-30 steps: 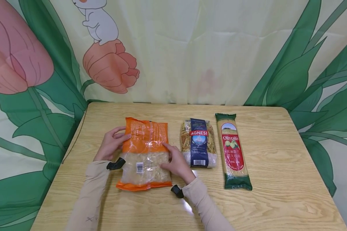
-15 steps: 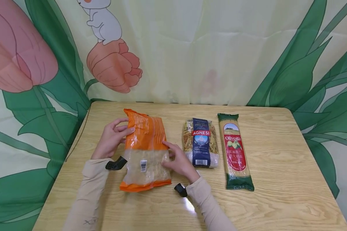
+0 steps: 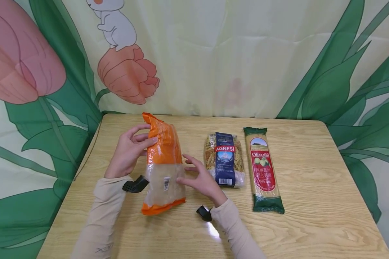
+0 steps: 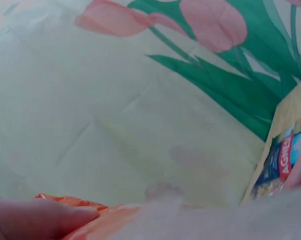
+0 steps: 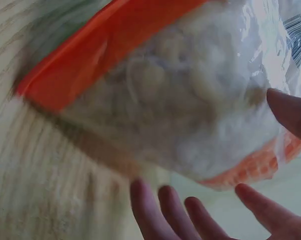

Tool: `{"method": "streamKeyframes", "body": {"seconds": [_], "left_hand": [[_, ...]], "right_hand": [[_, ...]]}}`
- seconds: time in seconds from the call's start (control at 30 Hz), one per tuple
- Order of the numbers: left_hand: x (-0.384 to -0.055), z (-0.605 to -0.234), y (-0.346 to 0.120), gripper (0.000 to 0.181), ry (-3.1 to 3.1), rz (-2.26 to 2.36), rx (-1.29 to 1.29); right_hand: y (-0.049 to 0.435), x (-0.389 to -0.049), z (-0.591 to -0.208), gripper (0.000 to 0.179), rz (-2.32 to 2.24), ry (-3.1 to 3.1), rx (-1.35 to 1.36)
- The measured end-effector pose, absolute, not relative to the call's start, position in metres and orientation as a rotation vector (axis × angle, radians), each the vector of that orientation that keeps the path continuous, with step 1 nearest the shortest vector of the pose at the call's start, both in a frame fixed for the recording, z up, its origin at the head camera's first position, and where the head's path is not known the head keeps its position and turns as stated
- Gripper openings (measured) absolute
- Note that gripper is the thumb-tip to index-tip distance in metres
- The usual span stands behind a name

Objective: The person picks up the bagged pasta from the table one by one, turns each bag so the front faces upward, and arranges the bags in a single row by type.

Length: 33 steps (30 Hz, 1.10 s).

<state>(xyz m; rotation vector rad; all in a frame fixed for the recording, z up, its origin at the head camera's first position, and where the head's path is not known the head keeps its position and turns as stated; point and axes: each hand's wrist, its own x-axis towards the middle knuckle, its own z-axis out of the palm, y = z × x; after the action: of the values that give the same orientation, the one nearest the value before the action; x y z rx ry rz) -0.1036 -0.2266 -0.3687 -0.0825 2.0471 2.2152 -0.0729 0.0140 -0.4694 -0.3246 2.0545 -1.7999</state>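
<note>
An orange-and-clear plastic food bag [image 3: 163, 147], with pale pieces inside and a barcode, is tilted up off the table on the left. My left hand [image 3: 128, 151] grips its upper left edge, thumb across the front; the fingers behind are partly hidden. In the left wrist view that thumb [image 4: 50, 216] presses on the orange film. My right hand [image 3: 202, 180] is at the bag's right side, fingers spread. The right wrist view has its fingertips [image 5: 165, 205] apart from the pale contents' side [image 5: 190, 90], thumb close to the front; whether the thumb touches, I cannot tell.
A blue-labelled AGNESI bag of twisted pasta [image 3: 225, 158] lies right of my right hand. Beyond it lies a long green-ended Olivoilà spaghetti pack [image 3: 264, 169]. The wooden table [image 3: 314, 180] ends at a flower-printed curtain [image 3: 194, 64].
The bag has gone from lying nearly flat to tilting up, turning its face rightward, its top rising. My left hand has risen with it; my right fingers have come off its right edge.
</note>
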Motion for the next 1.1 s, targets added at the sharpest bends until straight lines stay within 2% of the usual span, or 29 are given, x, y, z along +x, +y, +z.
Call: {"method": "streamKeyframes", "body": {"seconds": [0.13,0.37,0.77,0.97,1.1], "left_hand": [[-0.104,-0.36,-0.219,0.039,2.085,2.208,-0.095],[-0.105,-0.352,-0.205,0.038,2.134,2.211,-0.143],[-0.106,-0.348,-0.183,0.04,2.143,2.216,-0.155],[-0.104,-0.349,-0.177,0.042,2.117,2.233,-0.183],[-0.102,-0.349,-0.177,0.042,2.121,2.23,-0.182]], "right_hand": [[0.016,-0.068,-0.459,0.082,-1.912,1.998,-0.32],[0.008,-0.056,-0.438,0.1,-1.891,2.036,-0.337],[-0.001,-0.069,-0.451,0.108,-1.969,1.811,-0.34],[0.001,-0.07,-0.447,0.125,-1.958,1.789,-0.385],[0.001,-0.068,-0.443,0.12,-1.977,1.826,-0.352]]}}
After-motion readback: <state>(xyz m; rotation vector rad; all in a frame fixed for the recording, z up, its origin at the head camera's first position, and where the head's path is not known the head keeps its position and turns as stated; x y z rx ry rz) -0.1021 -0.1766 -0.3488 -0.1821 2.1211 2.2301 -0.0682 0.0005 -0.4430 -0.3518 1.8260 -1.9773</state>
